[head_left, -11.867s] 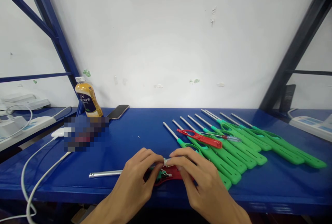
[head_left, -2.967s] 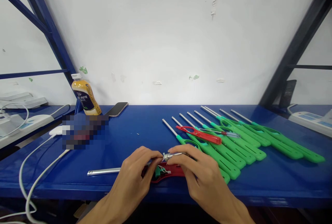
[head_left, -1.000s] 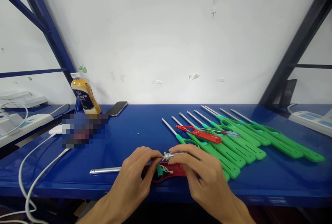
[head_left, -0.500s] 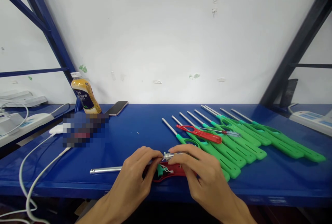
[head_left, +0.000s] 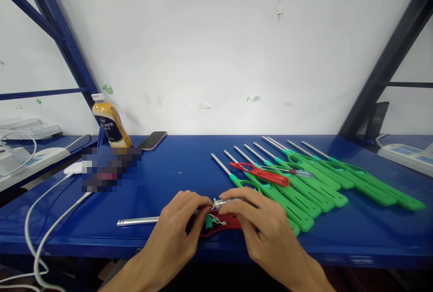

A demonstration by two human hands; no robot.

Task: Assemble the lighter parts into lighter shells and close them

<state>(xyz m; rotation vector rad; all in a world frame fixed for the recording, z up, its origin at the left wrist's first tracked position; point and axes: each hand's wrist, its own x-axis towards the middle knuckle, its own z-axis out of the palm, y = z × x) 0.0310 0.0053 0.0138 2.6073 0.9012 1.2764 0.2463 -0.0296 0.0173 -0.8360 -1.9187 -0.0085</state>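
Note:
A red lighter housing half point(head_left: 232, 223) lies opened in front of me near the table's front edge. Inside it are a green part point(head_left: 209, 223) and thin white wires point(head_left: 218, 220). The lighter's metal tube point(head_left: 138, 221) points left under my left hand point(head_left: 179, 222). That hand is closed in a pinch by the valve end of a clear lighter tank point(head_left: 219, 202); its fingertips hide what they grip. My right hand point(head_left: 267, 220) is closed around the tank's other end, just above the housing, its lower fingers close to the red plastic.
Several green stick lighters point(head_left: 328, 188) lie in a row at the right. On them rest a red housing half point(head_left: 262, 173) and a screwdriver point(head_left: 301, 173). A yellow drink bottle point(head_left: 111, 120), a phone point(head_left: 154, 141) and white cables point(head_left: 43, 238) are at the left.

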